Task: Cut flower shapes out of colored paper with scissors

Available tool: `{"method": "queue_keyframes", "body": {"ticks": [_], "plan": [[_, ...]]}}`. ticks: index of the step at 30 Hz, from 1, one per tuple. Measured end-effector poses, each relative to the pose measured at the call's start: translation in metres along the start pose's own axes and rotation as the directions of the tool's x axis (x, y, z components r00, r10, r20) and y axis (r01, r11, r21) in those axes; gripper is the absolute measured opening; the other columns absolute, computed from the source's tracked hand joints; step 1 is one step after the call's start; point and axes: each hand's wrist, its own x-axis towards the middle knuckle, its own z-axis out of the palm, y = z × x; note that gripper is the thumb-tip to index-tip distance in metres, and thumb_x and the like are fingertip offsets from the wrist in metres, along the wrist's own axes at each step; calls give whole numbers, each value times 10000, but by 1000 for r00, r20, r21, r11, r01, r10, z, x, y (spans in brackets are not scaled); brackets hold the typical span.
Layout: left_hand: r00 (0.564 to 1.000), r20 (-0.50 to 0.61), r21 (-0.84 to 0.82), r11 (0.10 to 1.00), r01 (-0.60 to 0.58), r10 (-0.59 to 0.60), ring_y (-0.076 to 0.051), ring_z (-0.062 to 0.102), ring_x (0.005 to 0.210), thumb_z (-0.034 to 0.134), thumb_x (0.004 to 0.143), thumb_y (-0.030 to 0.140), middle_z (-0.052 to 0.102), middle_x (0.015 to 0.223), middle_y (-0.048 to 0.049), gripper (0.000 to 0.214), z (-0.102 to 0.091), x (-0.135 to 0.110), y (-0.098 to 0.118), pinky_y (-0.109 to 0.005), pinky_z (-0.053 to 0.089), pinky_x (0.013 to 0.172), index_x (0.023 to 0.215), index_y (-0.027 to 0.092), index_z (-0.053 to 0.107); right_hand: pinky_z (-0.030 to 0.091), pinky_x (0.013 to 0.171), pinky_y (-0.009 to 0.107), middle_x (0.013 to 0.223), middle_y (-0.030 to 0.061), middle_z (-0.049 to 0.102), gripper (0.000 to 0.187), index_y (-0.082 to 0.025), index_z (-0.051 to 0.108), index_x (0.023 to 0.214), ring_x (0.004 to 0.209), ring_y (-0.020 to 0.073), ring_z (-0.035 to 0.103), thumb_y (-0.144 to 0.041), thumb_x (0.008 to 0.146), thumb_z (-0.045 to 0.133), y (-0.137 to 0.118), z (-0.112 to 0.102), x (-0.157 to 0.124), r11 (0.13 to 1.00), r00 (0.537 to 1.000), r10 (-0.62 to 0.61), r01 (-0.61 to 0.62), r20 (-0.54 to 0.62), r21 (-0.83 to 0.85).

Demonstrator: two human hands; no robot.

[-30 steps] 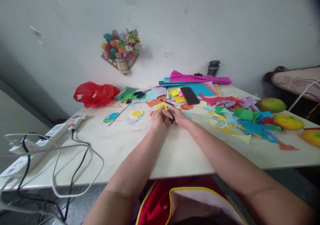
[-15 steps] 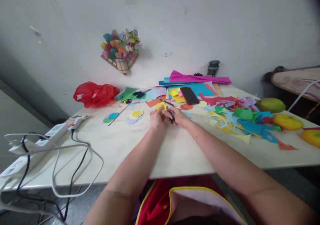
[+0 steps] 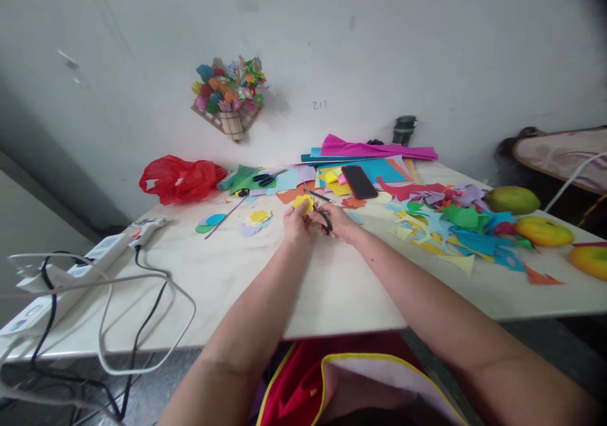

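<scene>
Surface (image 3: 332,287): white, cluttered along the far and right sides. Power strip (image 3: 102,249) and loose cables (image 3: 137,256) sit at the left edge, well apart from both hands, so I'd call them a snag risk only if an elbow swings wide. Paper scraps (image 3: 455,227) are heaped on the right. Phone (image 3: 359,181) lies on coloured sheets just beyond the hands.

Left hand (image 3: 296,225): fingers pinching a yellow paper cutout (image 3: 303,203), held just above the surface toward its far middle. Right hand (image 3: 340,222): fingers closed through the handles of black scissors (image 3: 324,217), blades at the cutout. Blade gap is too small to tell.

Main risk, my read: the left fingertips are very close to the blades and could get nicked. Second: a small piece in a thin grip could twist, then tear or cut off-line.
</scene>
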Motion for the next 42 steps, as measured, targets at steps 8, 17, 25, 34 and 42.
{"method": "queue_keyframes", "body": {"ticks": [8, 17, 25, 34, 42], "plan": [[999, 33, 43, 999, -21, 20, -172, 692, 671, 804, 610, 179, 702, 723, -42, 225, -6, 7, 8, -226, 523, 565, 757, 156, 636, 265, 294, 156, 452, -68, 509, 323, -169, 555, 753, 339, 58, 432, -353, 671, 807, -7, -5, 0, 998, 995, 46, -42, -89, 50], [966, 230, 192, 979, 71, -116, -163, 670, 641, 855, 570, 201, 716, 755, -72, 278, -13, 10, 16, -283, 578, 635, 759, 104, 676, 290, 337, 162, 536, -39, 595, 439, -175, 578, 828, 478, 124, 584, -279, 520, 873, -8, -29, 7, 987, 963, 12, 32, -270, 160], [905, 389, 403, 915, -1, -170, -154, 654, 658, 878, 557, 345, 708, 762, -75, 363, -17, 9, 13, -283, 548, 672, 762, 103, 702, 390, 399, 178, 528, -62, 581, 333, -184, 588, 793, 455, 100, 563, -147, 536, 797, -12, -34, 9, 962, 962, -28, 99, -271, 254], [904, 397, 477, 877, -55, -159, -139, 621, 584, 891, 503, 394, 694, 703, -51, 407, -17, 9, 12, -262, 512, 597, 732, 119, 697, 443, 450, 198, 502, -78, 560, 274, -181, 611, 761, 425, 80, 510, -89, 520, 705, -8, -35, 12, 974, 963, -45, 102, -267, 203], [935, 331, 450, 892, -40, -125, -195, 669, 665, 866, 549, 391, 702, 732, -53, 388, -17, 11, 13, -306, 546, 598, 758, 138, 658, 408, 436, 198, 467, -76, 558, 303, -177, 589, 762, 423, 90, 509, -142, 491, 720, -12, -33, 10, 982, 961, -40, 89, -274, 169]]}}
